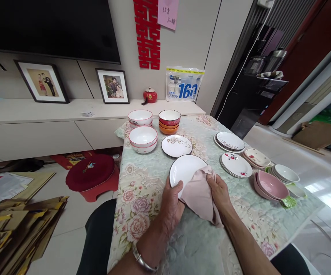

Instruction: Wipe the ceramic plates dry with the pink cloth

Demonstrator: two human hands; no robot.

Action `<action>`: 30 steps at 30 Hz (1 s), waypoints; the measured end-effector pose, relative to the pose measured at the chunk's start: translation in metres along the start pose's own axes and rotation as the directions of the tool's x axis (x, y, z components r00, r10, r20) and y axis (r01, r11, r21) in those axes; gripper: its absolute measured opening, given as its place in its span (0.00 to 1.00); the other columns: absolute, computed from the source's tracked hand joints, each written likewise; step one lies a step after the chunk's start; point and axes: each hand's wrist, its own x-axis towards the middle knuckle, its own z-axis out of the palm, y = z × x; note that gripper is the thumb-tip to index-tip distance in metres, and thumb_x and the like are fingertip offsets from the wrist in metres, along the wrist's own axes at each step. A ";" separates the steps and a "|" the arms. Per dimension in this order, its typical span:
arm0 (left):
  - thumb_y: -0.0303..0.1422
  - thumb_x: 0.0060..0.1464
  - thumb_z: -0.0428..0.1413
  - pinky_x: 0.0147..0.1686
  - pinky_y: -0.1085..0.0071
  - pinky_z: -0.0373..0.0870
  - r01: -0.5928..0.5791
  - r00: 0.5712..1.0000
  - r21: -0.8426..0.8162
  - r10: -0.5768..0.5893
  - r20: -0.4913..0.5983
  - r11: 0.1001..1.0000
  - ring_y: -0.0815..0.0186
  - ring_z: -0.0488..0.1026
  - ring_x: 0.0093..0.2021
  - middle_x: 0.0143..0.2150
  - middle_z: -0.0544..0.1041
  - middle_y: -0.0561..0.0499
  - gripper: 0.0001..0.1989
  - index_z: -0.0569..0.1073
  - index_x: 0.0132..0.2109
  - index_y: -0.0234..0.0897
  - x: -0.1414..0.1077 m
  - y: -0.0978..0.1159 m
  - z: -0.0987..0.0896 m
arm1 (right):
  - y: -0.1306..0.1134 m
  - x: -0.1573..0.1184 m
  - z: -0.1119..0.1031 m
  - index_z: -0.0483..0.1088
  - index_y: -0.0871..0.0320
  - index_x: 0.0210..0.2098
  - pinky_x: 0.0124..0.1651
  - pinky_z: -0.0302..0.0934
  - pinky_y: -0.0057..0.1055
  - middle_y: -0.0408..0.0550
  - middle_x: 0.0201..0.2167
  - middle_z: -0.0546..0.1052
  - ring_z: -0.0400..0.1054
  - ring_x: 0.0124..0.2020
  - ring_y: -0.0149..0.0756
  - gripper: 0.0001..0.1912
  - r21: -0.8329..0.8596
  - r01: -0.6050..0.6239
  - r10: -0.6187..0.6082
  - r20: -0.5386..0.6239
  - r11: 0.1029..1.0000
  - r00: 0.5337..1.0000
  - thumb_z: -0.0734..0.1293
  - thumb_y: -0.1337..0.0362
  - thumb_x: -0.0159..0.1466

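Note:
A white plate (185, 168) with a dark rim is held tilted above the table, my left hand (171, 202) closed on its near left edge with the thumb on top. My right hand (219, 191) grips a pale pink cloth (199, 194), which lies over the plate's right side and hangs down below it. The plate's right edge is hidden under the cloth. Just beyond it, a plate with a brown flower pattern (177, 146) lies flat on the flowered tablecloth (142, 198).
Stacked bowls (143, 137) stand at the back left, beside orange and red bowls (169, 126). To the right are stacks of plates (236, 165), pink bowls (271, 186) and small white bowls (286, 173). A red stool (91, 173) stands left of the table.

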 end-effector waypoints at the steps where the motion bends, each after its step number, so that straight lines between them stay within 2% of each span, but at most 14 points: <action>1: 0.24 0.41 0.62 0.47 0.61 0.72 0.014 0.999 0.008 -0.015 0.030 1.000 0.55 0.77 0.46 0.48 0.80 0.44 0.35 0.67 0.59 0.38 0.000 0.001 0.001 | -0.001 0.004 -0.003 0.73 0.60 0.39 0.39 0.60 0.32 0.48 0.35 0.78 0.67 0.37 0.41 0.23 0.036 -0.010 0.010 -0.008 0.999 1.000 0.67 0.46 0.56; 4: 0.26 0.43 0.61 0.47 0.61 0.71 0.067 0.991 0.060 -0.073 0.116 0.996 0.53 0.77 0.46 0.45 0.81 0.41 0.31 0.69 0.57 0.32 -0.002 0.004 0.002 | -0.006 0.015 -0.014 0.73 0.60 0.45 0.44 0.61 0.34 0.49 0.41 0.78 0.69 0.42 0.43 0.25 0.115 -0.014 0.013 0.011 0.993 1.000 0.70 0.50 0.54; 8: 0.28 0.44 0.60 0.41 0.62 0.71 0.170 0.966 0.223 -0.207 0.155 0.960 0.52 0.78 0.39 0.38 0.82 0.39 0.25 0.74 0.52 0.27 -0.003 0.009 0.000 | -0.017 0.018 -0.028 0.74 0.58 0.47 0.45 0.62 0.35 0.49 0.43 0.79 0.70 0.44 0.45 0.24 0.104 -0.033 0.013 0.189 0.994 0.982 0.70 0.51 0.57; 10: 0.28 0.43 0.61 0.36 0.62 0.71 0.206 0.955 0.298 -0.258 0.147 0.932 0.52 0.78 0.35 0.35 0.82 0.39 0.23 0.76 0.49 0.27 -0.003 0.011 -0.002 | -0.021 0.015 -0.030 0.74 0.58 0.47 0.45 0.63 0.35 0.49 0.43 0.79 0.70 0.44 0.45 0.23 0.068 -0.030 0.011 0.254 0.997 0.967 0.70 0.51 0.57; 13: 0.29 0.43 0.62 0.32 0.61 0.71 0.221 0.966 0.354 -0.255 0.050 0.909 0.53 0.78 0.30 0.30 0.81 0.40 0.20 0.77 0.45 0.28 -0.001 0.012 -0.003 | -0.023 0.011 -0.027 0.74 0.58 0.48 0.45 0.63 0.35 0.49 0.41 0.79 0.70 0.43 0.44 0.24 0.078 -0.033 0.009 0.287 0.996 0.958 0.71 0.51 0.56; 19: 0.29 0.45 0.62 0.34 0.61 0.73 0.150 0.986 0.273 -0.123 -0.114 0.950 0.55 0.78 0.30 0.28 0.80 0.43 0.13 0.75 0.40 0.29 0.003 0.005 -0.004 | -0.015 0.004 -0.012 0.73 0.59 0.50 0.42 0.64 0.36 0.50 0.39 0.80 0.72 0.41 0.45 0.28 0.168 -0.108 0.077 0.182 0.980 0.980 0.69 0.47 0.56; 22: 0.29 0.46 0.61 0.35 0.61 0.74 0.076 0.983 0.231 -0.034 -0.179 0.970 0.56 0.78 0.31 0.28 0.80 0.44 0.12 0.74 0.40 0.29 0.003 0.002 -0.003 | -0.010 -0.002 -0.004 0.74 0.58 0.47 0.43 0.63 0.35 0.49 0.41 0.80 0.71 0.42 0.44 0.27 0.156 -0.077 0.063 0.094 0.985 0.994 0.67 0.45 0.57; 26: 0.29 0.47 0.61 0.38 0.61 0.74 -0.005 0.984 0.152 0.032 -0.175 0.988 0.56 0.79 0.35 0.31 0.81 0.44 0.14 0.74 0.43 0.30 -0.001 -0.003 -0.001 | -0.005 -0.008 0.002 0.75 0.59 0.38 0.40 0.62 0.33 0.48 0.36 0.79 0.69 0.37 0.42 0.24 0.057 -0.022 0.021 0.019 0.998 1.000 0.65 0.44 0.58; 30: 0.28 0.44 0.62 0.39 0.62 0.73 0.027 0.994 0.072 -0.019 -0.104 0.997 0.54 0.79 0.39 0.36 0.82 0.42 0.22 0.74 0.49 0.31 -0.005 -0.003 0.002 | -0.004 -0.006 0.001 0.74 0.60 0.37 0.38 0.62 0.32 0.47 0.33 0.78 0.68 0.35 0.40 0.23 0.097 -0.037 0.033 0.048 0.995 0.998 0.67 0.44 0.57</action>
